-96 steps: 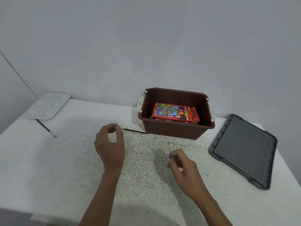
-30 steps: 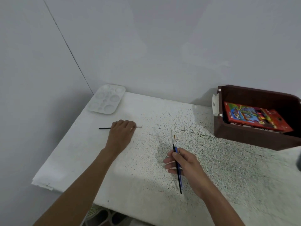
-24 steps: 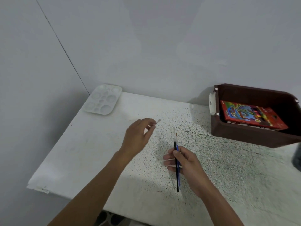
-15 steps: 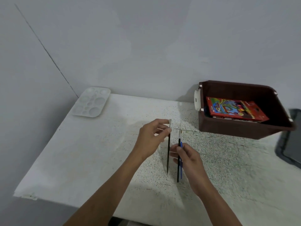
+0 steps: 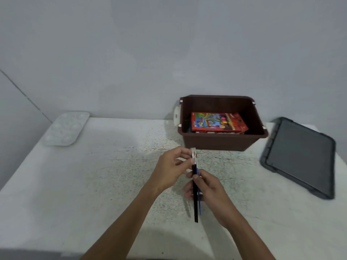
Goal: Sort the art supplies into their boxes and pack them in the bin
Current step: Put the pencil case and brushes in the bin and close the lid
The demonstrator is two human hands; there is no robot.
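At lower centre, the left grip point(image 5: 169, 169) pinched the tips of the thin black-and-blue paintbrushes point(image 5: 195, 212); the right grip point(image 5: 208, 188) pinched mid-handle. Light, stiff, slippery, I judged; safest held mid-handle.

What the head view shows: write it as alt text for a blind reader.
The left hand and right hand hold a few thin brushes together over a speckled white table. Behind stands a brown bin with a red box inside; a grey lid lies to its right, a white palette at far left.
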